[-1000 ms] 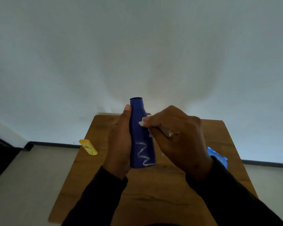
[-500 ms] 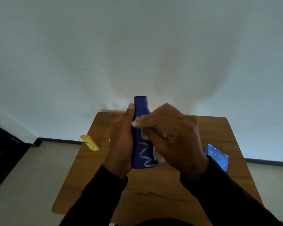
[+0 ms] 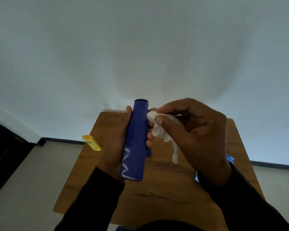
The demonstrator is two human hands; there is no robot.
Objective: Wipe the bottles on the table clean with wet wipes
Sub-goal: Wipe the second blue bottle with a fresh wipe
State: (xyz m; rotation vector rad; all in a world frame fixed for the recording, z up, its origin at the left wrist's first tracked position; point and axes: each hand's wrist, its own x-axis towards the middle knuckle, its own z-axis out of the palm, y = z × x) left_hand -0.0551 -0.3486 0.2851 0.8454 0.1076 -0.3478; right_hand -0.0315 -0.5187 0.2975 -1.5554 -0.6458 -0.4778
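Blue plastic bottle [image 3: 135,142] with a white zigzag streak stands gripped in the left hand [image 3: 117,144] above a wooden table [image 3: 157,194], while the right hand [image 3: 195,135] pinches a crumpled white wet wipe [image 3: 157,125] beside its neck. Wiping appears underway; the next stroke likely must travel down to the streak near the left palm.

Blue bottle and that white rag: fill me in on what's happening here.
A person is cleaning the blue bottle. The left hand grips it above the wooden table, while the right hand pinches a crumpled wet wipe against its upper side near the cap. A white zigzag mark shows low on the bottle. A yellow bottle lies at the table's left edge, untouched.
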